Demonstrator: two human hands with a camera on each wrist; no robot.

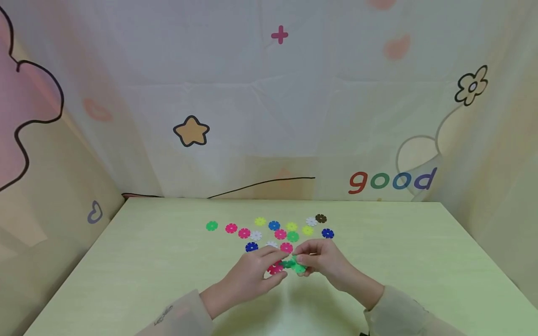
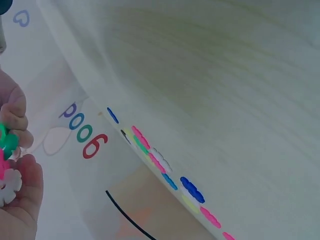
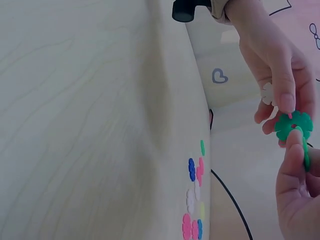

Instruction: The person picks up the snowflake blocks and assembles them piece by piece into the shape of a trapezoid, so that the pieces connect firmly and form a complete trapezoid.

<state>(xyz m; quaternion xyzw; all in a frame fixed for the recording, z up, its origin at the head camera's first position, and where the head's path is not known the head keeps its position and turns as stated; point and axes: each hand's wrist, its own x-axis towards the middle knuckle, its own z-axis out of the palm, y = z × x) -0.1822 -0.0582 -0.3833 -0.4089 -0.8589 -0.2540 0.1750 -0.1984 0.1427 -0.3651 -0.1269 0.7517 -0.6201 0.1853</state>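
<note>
Over the near middle of the table, both hands meet at a small chain of notched plastic snowflake discs. My left hand (image 1: 254, 275) grips its left end, where a pink disc (image 1: 275, 269) shows. The left wrist view has a white disc (image 2: 10, 187) against that palm. Joined on toward the right is a green disc (image 3: 287, 131), facing the right wrist camera. My right hand (image 1: 325, 259) pinches another green disc (image 3: 306, 156) between thumb and fingers, edge-on at the first green disc's slot. Fingers hide part of the chain.
Several loose discs lie flat beyond the hands, among them a green one (image 1: 212, 226) at far left, a brown one (image 1: 321, 218) at the back and a dark blue one (image 1: 328, 233) at right. A printed curtain (image 1: 260, 116) hangs behind the pale table (image 1: 126, 261).
</note>
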